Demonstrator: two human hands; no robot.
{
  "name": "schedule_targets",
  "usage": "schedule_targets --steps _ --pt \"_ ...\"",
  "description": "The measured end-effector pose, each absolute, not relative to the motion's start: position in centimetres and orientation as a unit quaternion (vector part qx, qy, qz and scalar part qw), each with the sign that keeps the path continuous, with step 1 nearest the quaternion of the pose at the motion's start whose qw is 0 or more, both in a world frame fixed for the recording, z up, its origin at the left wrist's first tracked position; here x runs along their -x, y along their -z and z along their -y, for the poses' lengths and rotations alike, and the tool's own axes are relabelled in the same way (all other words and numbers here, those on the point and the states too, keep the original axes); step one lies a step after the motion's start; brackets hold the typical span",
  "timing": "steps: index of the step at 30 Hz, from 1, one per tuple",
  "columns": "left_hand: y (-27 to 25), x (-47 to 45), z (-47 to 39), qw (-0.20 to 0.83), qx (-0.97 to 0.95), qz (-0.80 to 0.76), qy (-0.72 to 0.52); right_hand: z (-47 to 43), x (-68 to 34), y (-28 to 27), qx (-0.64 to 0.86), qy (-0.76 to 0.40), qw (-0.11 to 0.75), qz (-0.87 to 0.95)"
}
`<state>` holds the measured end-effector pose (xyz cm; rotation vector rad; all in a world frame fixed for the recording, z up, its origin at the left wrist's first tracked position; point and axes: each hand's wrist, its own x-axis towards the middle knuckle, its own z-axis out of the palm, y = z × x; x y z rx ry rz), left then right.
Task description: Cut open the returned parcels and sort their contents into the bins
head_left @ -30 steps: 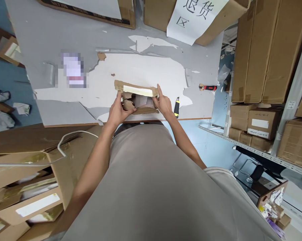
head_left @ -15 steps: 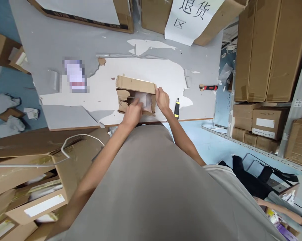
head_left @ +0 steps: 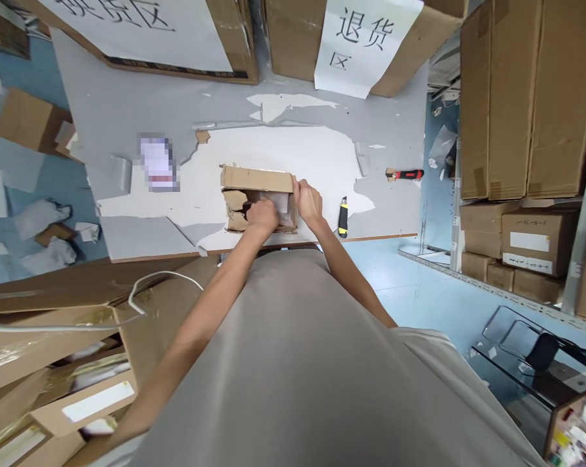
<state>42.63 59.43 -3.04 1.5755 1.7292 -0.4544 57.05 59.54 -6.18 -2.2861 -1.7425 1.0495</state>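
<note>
A small torn cardboard box lies on the worktable with its upper flap raised and its left side ripped. My right hand grips the box at its right edge, thumb and fingers closed on the cardboard. Curled into the opening is my left hand; its fingertips are hidden, and what they hold cannot be made out. Beside it, inside the box, shows a whitish, translucent wrapped item. A yellow-and-black box cutter rests on the table right of my right hand.
The grey worktable has a peeled covering. A red-and-black cutter lies right, a blurred-out flat item left. Large cartons with a paper sign stand at the back. Shelved boxes are right, open cartons lower left.
My left hand has gone deeper into the box, its fingers now out of sight. My right hand stays at the box edge. The camera view has shifted, and a person at lower right has left view.
</note>
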Motion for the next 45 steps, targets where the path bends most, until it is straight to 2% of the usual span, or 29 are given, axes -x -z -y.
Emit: schedule_targets --steps 5,10,14,17,21,32,36,38,43,45 --pt "-1.1 -40.4 -58.5 0.342 -0.617 -0.699 0.117 -59.4 -57.1 5.7 0.751 -0.348 0.038 0.559" --pt "-4.7 -34.1 -56.0 0.374 -0.578 -0.717 -0.112 -59.3 -57.7 5.0 0.751 -0.372 0.072 0.541" --pt "-4.9 -32.0 -54.9 0.492 -0.459 -0.663 -0.329 -58.2 -57.9 2.1 0.756 -0.366 0.185 0.511" --pt "-4.6 -33.4 -54.9 0.546 -0.402 -0.617 -0.4 -56.4 -56.9 -1.2 0.716 -0.391 0.304 0.493" --pt "-4.3 -35.5 -55.0 0.577 -0.386 -0.587 -0.417 -54.4 -55.1 -3.6 0.653 -0.441 0.377 0.487" --pt "-4.9 -35.2 -55.0 0.684 -0.188 -0.547 -0.444 -53.4 -55.0 -2.7 0.644 -0.479 0.525 0.282" --pt "-4.8 -34.5 -55.0 0.681 -0.205 -0.535 -0.455 -53.0 -54.3 -2.0 0.658 -0.498 0.496 0.271" --pt "-4.6 -33.9 -55.1 0.671 -0.224 -0.536 -0.461 -52.7 -54.1 -2.2 0.678 -0.466 0.484 0.299" --pt "-4.4 -31.8 -55.2 0.662 -0.263 -0.523 -0.469 -51.7 -53.7 -6.5 0.737 -0.209 0.544 0.344" --pt "-4.4 -31.0 -55.3 0.666 -0.279 -0.511 -0.466 -51.5 -53.3 -8.4 0.735 -0.21 0.51 0.394"
